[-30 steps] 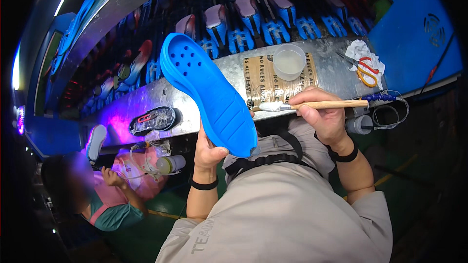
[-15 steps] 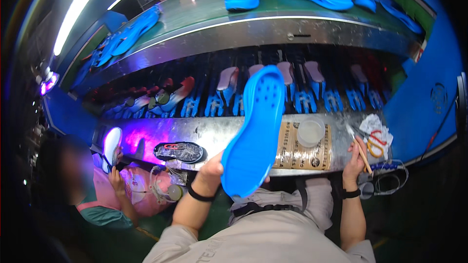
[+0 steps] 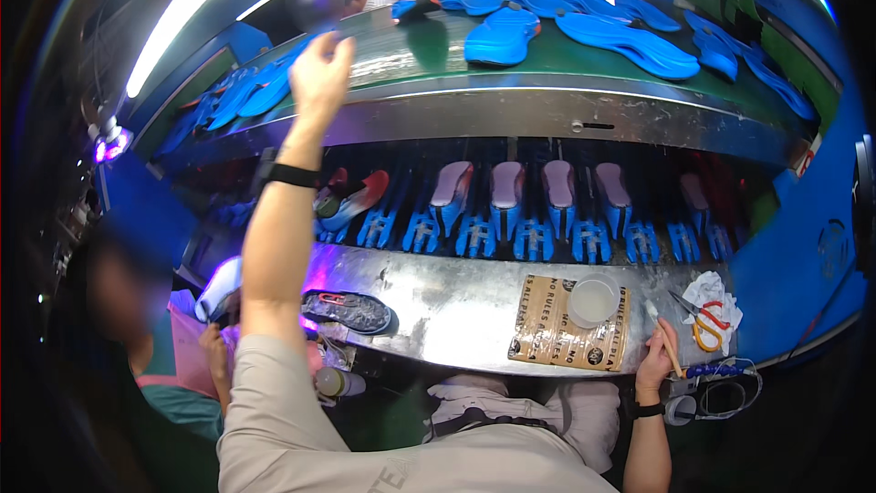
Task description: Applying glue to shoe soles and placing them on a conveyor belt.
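My left hand (image 3: 321, 78) reaches far up over the green conveyor belt (image 3: 383, 68), its thumb and forefinger apart with nothing visible between them. Right beside it, on the left part of the belt, lie blue shoe soles (image 3: 265, 96); the hand partly covers the nearest one. Down at the bench's right front edge, my right hand (image 3: 655, 365) is closed around a brush (image 3: 669, 347) with a wooden handle and a pale tip. Just beyond that hand are scissors (image 3: 707, 327) with orange and red handles, against crumpled white paper (image 3: 709, 292).
A clear plastic cup (image 3: 593, 301) stands on brown printed cardboard (image 3: 547, 324). A dark sole (image 3: 347, 311) lies on the metal bench (image 3: 438, 297). Shoes on blue holders (image 3: 533, 237) line the rack below the belt. A co-worker (image 3: 196, 347) sits close on my left.
My left hand, which held a blue sole in front of me, has moved up and left to the belt; that sole is no longer in front of me. The right hand keeps the brush.
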{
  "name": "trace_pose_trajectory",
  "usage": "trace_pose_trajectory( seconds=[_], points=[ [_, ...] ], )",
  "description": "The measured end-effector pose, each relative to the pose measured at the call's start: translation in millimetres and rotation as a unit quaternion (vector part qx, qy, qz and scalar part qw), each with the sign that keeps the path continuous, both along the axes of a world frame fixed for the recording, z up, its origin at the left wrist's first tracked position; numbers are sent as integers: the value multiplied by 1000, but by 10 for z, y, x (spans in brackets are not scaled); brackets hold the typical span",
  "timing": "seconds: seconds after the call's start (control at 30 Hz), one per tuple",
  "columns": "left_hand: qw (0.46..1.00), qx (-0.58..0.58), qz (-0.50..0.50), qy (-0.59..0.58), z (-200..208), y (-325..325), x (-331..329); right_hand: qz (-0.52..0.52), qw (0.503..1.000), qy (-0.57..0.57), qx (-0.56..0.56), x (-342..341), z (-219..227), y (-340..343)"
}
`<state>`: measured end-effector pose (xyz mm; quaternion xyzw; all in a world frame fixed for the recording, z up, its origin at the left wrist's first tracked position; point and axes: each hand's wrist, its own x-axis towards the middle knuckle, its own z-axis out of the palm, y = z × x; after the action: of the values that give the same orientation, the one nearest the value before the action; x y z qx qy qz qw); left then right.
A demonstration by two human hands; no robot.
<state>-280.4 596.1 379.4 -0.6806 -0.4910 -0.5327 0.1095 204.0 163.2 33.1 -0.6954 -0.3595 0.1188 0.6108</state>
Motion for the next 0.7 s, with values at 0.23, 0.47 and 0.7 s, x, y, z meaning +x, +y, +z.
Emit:
trace_pose_trajectory(
  seconds=[0.23,0.47,0.7],
  points=[
    [836,-362,370,183,19,255,-2039,24,1000,-18,-9,-47,97,20],
    [948,-150,275,-53,-84,-2,-1709,19,999,-36,-6,-28,79,-78],
    [962,145,233,6,-111,-700,-869,51,996,69,32,18,37,-23]
  ],
)
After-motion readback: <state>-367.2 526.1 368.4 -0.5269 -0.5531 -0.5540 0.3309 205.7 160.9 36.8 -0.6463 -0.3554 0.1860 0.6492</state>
